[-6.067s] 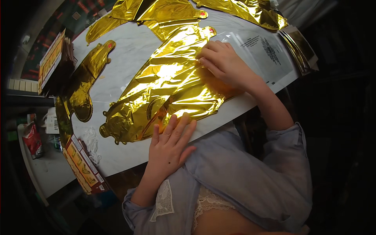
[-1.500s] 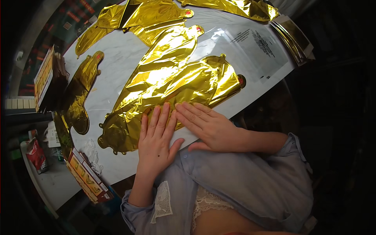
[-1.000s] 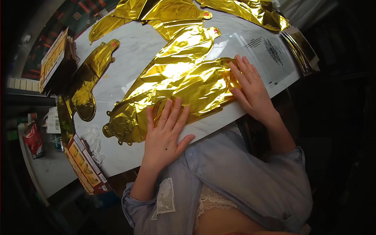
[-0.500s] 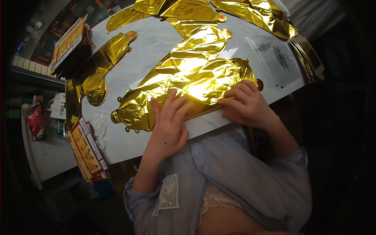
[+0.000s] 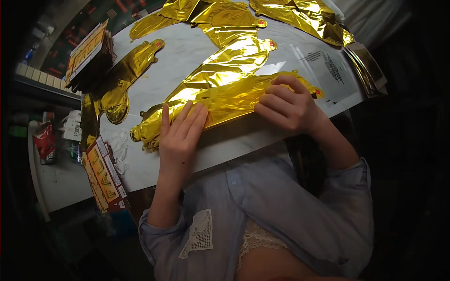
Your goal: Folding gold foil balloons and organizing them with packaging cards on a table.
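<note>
A gold foil balloon [image 5: 229, 99], deflated and folded into a long narrow strip, lies slantwise on the table before me. My left hand [image 5: 180, 133] rests flat on its left part, fingers stretched out and slightly apart. Towards the right end, the fingers of my right hand [image 5: 290, 105] are curled over the foil and closed on it; the fingertips are partly hidden. Just beyond the strip lies another flat gold foil balloon [image 5: 232, 58], and its near edge meets the strip.
More gold foil balloons [image 5: 225, 16] lie along the far side and at the left. Printed card packets [image 5: 89, 51] are stacked far left, others [image 5: 105, 171] near left beside white string [image 5: 119, 152]. A clear plastic bag [image 5: 323, 70] lies at right on the white table [image 5: 253, 143].
The near balloon has become narrower and smoother, its bulging foil folded down. My left hand has slid left and flattened; my right hand's fingers have curled in on the foil.
</note>
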`<state>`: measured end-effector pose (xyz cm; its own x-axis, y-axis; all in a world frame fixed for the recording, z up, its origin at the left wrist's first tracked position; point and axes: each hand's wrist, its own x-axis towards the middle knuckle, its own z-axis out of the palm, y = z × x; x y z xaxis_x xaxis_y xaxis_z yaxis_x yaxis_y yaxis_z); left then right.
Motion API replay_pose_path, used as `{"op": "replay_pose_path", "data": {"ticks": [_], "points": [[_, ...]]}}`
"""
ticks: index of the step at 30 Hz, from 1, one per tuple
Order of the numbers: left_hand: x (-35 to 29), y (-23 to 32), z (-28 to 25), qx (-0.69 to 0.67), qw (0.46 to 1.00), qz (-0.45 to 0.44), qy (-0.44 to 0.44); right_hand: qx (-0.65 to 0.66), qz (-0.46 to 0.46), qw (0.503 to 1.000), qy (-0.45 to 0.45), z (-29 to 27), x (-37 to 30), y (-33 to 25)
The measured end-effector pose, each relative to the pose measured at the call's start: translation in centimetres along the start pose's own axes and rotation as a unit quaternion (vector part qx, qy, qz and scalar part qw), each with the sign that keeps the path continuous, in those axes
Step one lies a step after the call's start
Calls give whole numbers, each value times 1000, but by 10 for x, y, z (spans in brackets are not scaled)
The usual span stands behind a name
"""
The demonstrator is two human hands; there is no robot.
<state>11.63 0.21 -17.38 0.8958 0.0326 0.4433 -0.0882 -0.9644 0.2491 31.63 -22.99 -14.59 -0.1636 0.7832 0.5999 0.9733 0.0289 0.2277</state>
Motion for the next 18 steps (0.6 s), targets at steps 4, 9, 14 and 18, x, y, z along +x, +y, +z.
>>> {"op": "replay_pose_path", "data": {"ticks": [4,9,14,18], "points": [[-17,-3,-18,71,996,28,36,11,-34,999,-11,-2,-1,-24],[-49,-17,-3,-14,995,30,-98,80,-25,994,-68,22,-23,-47],[-38,-13,-33,-115,982,-4,-147,88,2,994,-63,24,-30,-48],[-34,-1,-37,-63,979,-27,-193,182,94,977,-56,5,-32,-41]]}}
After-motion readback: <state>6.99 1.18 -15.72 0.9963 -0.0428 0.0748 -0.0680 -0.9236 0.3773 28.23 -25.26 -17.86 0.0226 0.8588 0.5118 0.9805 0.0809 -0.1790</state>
